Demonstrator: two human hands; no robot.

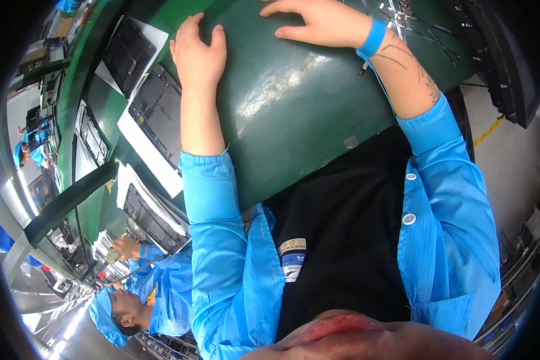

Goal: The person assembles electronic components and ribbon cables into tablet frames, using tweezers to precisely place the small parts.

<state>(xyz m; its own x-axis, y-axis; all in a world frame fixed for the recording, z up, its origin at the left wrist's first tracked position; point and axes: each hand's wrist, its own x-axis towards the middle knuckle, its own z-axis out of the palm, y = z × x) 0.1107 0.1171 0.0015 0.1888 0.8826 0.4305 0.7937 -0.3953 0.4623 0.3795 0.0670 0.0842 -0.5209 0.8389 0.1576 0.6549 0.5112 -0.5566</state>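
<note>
My left hand (199,54) rests at the far left part of the green work surface (300,132), thumb apart from the fingers and nothing visible in it. Beside it, on the left, lie flat black panels (157,108) on white sheets. My right hand (318,23) is stretched over the far middle of the surface, its thumb and fingers apart; its far edge is cut off by the frame. A blue wrist strap (374,38) circles my right wrist. Several small thin cables (405,15) lie scattered just right of that wrist.
Another black panel (126,51) on white paper lies at the far left. A co-worker in a blue cap (102,312) is at the lower left, a hand (125,248) near stacked papers. Black equipment (498,66) stands beyond the table's right edge.
</note>
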